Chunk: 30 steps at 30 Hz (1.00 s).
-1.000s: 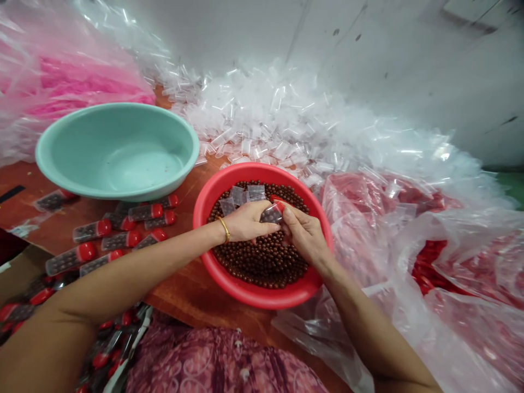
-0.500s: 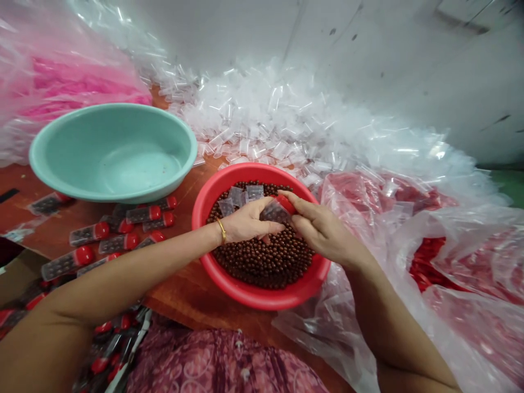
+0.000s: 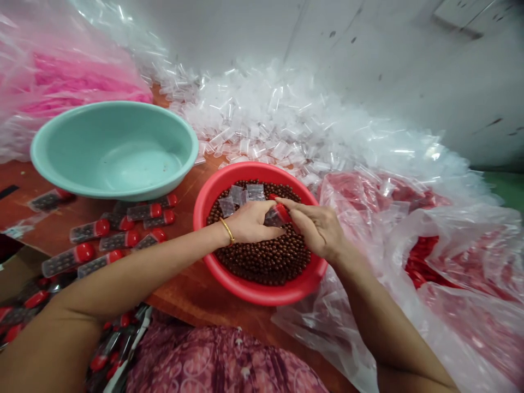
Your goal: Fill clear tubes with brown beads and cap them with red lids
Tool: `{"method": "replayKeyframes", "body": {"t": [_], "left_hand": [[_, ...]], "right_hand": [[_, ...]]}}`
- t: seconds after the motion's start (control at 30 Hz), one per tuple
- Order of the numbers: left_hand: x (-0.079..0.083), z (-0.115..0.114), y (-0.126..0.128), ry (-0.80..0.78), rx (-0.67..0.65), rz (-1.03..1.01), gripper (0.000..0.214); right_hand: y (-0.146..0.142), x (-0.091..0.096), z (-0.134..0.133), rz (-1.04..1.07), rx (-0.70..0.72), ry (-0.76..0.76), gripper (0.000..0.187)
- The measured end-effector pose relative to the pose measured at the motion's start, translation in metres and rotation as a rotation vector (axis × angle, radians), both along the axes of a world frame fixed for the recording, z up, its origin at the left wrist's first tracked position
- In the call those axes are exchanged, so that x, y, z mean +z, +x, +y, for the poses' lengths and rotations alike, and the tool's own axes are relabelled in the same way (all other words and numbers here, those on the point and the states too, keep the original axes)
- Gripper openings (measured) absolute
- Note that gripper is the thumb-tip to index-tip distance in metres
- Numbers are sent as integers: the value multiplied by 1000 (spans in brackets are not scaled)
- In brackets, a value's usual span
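My left hand (image 3: 250, 221), a gold bangle at its wrist, is closed around a small clear plastic container (image 3: 273, 217) over the red basin (image 3: 257, 295). A red cap (image 3: 283, 212) sits on the container's right end. The fingers of my right hand (image 3: 321, 229) are closed at that cap, and a bit of red also shows beside the index fingertip. Small shiny brown balls (image 3: 266, 265) fill much of the basin. Several clear containers without caps (image 3: 236, 195) lie on the balls behind my left hand.
A mint-green basin (image 3: 114, 188) stands at left. Several filled, red-capped containers (image 3: 88, 231) lie before it. Clear containers (image 3: 262, 120) are heaped along the wall. Plastic bags with red contents (image 3: 426, 254) are at right; a bag with pink contents (image 3: 77, 82) is at the back left.
The container has turned a little between my hands, and its red cap sits slightly lower. My right hand has shifted slightly left, and its fingers have changed position around the cap.
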<state>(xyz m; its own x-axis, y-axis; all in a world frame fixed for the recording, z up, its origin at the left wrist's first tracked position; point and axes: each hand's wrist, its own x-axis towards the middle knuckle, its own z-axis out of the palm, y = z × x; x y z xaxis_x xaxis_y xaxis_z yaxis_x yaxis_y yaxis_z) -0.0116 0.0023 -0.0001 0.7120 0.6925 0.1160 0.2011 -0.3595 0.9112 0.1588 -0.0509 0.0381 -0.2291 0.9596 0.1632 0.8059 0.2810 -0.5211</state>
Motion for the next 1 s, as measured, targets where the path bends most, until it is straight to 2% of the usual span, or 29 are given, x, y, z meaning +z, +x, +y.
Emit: {"method": "replayKeyframes", "body": {"t": [0.07,0.13,0.2,0.27,0.37,0.47,0.6,0.73,0.83,0.9,1.0], "left_hand": [[2,0,-1,79,17,111,15],[4,-1,-1,147,-20,210,15],[4,-2,0,196,-83,289,18],[5,-4,2,223,-127,346,21],[6,-6,4,252,-152,418,22],[5,-9,3,312,-159,507,25],[1,-12,1,376,-169,599,23],[3,-13,1,426,-184,558,21],[19,-16,-7,440,-124,469,18],[33,-22,-27,434,-16,434,16],[45,-37,-83,405,232,480,22]], "right_hand": [[-5,-5,5,104,-113,70,49],[-14,-13,12,292,-210,88,59],[-23,-21,22,520,-270,-5,72],[-32,-26,30,669,-266,-161,79],[-39,-30,36,707,-195,-313,78],[-41,-37,33,634,-149,-320,78],[-48,-43,21,536,-79,-180,83],[-55,-31,15,604,-43,-164,81],[-44,-19,26,571,-62,-220,80],[-27,-18,40,381,-85,-214,69],[1,-28,58,-196,-141,-163,43]]}}
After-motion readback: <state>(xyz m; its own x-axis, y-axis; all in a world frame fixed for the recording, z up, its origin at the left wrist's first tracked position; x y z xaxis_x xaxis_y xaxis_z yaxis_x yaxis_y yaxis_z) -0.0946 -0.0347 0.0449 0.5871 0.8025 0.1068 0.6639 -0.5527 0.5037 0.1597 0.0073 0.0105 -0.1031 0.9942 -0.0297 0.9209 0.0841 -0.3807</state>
